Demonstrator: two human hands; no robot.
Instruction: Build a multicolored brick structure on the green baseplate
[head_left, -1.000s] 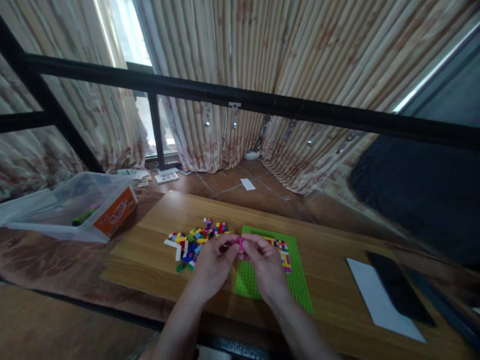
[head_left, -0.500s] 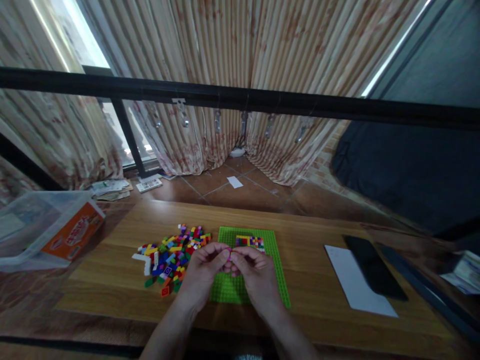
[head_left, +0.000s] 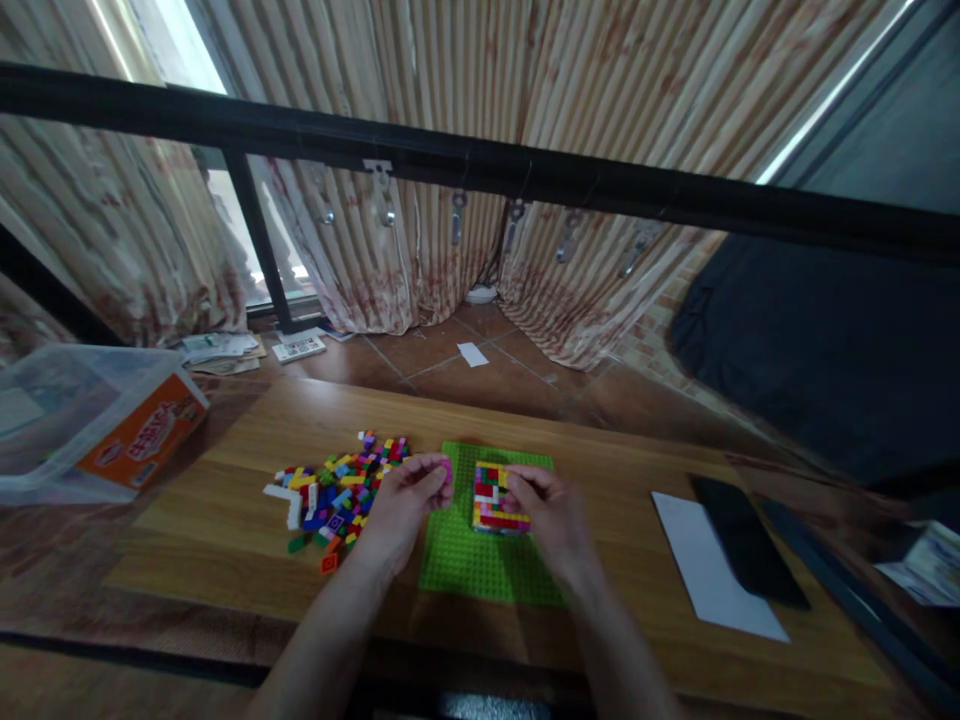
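Head view, pink brick point(head_left: 448, 468) pinched, label point(head_left: 144, 432) illegible

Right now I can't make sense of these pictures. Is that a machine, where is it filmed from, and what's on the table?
No machine is at work here: those are a person's two bare hands. The view is from a camera worn on that person's head, looking forward and down.

On the table, a loose pile of colorful bricks lies to the left. Beside it is a green plate, bearing a block of bricks. Farther right are a white sheet and a dark slab.

The left hand pinches a small pink brick. The right hand has its fingertips at the block; whether it grips anything is hard to tell.
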